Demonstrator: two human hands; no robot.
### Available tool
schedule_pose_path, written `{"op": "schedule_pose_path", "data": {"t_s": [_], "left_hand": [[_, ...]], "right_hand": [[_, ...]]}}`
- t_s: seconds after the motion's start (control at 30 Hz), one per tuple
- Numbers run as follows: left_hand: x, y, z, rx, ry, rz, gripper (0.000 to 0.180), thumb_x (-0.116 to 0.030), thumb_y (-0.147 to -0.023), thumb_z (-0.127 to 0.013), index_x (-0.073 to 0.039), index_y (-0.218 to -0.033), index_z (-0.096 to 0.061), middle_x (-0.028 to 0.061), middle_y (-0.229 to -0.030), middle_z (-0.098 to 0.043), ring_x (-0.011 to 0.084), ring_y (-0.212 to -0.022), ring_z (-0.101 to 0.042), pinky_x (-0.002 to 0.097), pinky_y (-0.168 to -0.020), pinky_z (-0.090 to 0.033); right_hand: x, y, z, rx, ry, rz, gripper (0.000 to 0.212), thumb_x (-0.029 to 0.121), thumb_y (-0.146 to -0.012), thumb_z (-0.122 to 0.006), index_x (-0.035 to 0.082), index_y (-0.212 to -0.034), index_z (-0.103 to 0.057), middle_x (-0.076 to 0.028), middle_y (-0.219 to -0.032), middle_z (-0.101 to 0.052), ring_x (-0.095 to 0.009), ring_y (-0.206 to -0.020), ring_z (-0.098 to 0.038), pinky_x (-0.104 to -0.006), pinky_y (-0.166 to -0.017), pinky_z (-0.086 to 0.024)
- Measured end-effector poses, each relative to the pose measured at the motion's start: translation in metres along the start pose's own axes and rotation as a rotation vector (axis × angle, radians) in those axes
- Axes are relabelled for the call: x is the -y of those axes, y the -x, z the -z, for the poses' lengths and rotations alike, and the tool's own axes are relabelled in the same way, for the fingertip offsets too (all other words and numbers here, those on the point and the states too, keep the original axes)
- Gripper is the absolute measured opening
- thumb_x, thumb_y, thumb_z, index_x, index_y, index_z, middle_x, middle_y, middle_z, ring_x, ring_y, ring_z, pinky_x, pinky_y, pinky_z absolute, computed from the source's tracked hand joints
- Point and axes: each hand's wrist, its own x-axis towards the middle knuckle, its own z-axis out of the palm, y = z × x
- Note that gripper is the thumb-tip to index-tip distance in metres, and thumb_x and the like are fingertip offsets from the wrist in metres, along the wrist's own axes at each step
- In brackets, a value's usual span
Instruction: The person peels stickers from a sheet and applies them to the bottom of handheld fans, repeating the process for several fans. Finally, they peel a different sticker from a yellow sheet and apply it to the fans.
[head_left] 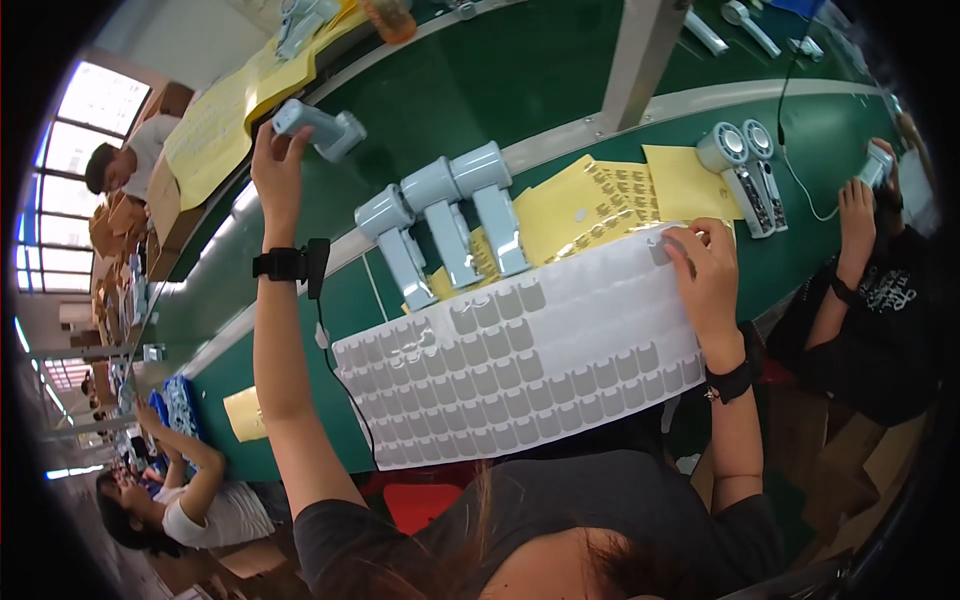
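My left hand (279, 172) is raised at the upper left, fingers closed round a light blue handheld fan (343, 138) over the green conveyor strip. At the upper right corner of a white sheet of grey stickers (620, 310), my right hand (706, 275) has its thumb and fingertips pinched at a lone grey sticker (657, 250). Whether that sticker is lifted is hard to see. Beyond the sheet three light blue handheld fans (450, 228) lie side by side, heads away from me. The sheet's lower rows hold many stickers; its upper right part is bare white.
Yellow printed sheets (585, 215) lie under and beside the fans. Two more fans (735, 150) rest at the right, near a co-worker's hand (857, 215) with a light blue part. A metal post (643, 65) rises behind. A cable (345, 390) hangs from my left wristband.
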Motion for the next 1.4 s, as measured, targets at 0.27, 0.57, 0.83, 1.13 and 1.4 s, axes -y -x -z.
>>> {"op": "schedule_pose_path", "data": {"t_s": [0.27, 0.57, 0.83, 1.13, 1.4], "left_hand": [[-0.068, 0.063, 0.028, -0.229, 1.440, 0.441, 0.045, -0.030, -0.099, -0.059, -0.002, -0.129, -0.042, 0.0138, -0.110, -0.059, 0.0290, -0.098, -0.062, 0.0405, -0.092, -0.050], [-0.137, 0.125, -0.022, -0.023, 0.986, 0.015, 0.042, -0.033, -0.098, -0.060, -0.006, -0.120, -0.036, 0.0126, -0.108, -0.058, 0.0230, -0.100, -0.058, 0.0385, -0.093, -0.047], [-0.166, 0.164, -0.055, 0.126, 0.506, -0.436, 0.060, -0.021, -0.082, -0.079, -0.006, -0.126, -0.040, 0.0186, -0.120, -0.061, 0.0315, -0.117, -0.059, 0.0467, -0.104, -0.043], [-0.183, 0.176, -0.065, 0.180, 0.397, -0.572, 0.074, 0.001, -0.065, -0.084, -0.003, -0.129, -0.048, 0.0174, -0.125, -0.060, 0.0345, -0.118, -0.058, 0.0547, -0.107, -0.039], [-0.186, 0.177, -0.062, 0.169, 0.365, -0.589, 0.076, 0.004, -0.063, -0.083, -0.002, -0.130, -0.049, 0.0156, -0.126, -0.059, 0.0338, -0.117, -0.057, 0.0558, -0.108, -0.039]], "right_hand": [[0.000, -0.006, -0.003, 0.070, -0.145, -0.032, 0.016, 0.000, -0.083, -0.068, 0.003, -0.098, -0.066, -0.011, -0.099, -0.056, -0.028, -0.086, -0.057, -0.0354, -0.076, -0.047], [0.002, -0.004, -0.007, 0.020, -0.164, -0.019, 0.015, -0.001, -0.083, -0.067, 0.001, -0.096, -0.060, -0.009, -0.098, -0.057, -0.026, -0.086, -0.057, -0.0326, -0.077, -0.046], [0.074, -0.032, 0.046, 0.254, -1.118, -0.349, 0.014, 0.000, -0.086, -0.070, 0.001, -0.095, -0.060, -0.003, -0.092, -0.062, -0.010, -0.084, -0.059, -0.0213, -0.074, -0.045], [0.153, -0.072, 0.069, 0.595, -1.165, -0.271, 0.044, -0.004, -0.075, -0.078, 0.005, -0.105, -0.047, -0.005, -0.083, -0.064, -0.008, -0.078, -0.062, -0.0216, -0.074, -0.050], [0.154, -0.074, 0.063, 0.601, -1.115, -0.271, 0.051, -0.005, -0.076, -0.079, 0.009, -0.104, -0.039, -0.005, -0.079, -0.065, -0.008, -0.077, -0.063, -0.0212, -0.071, -0.050]]}}
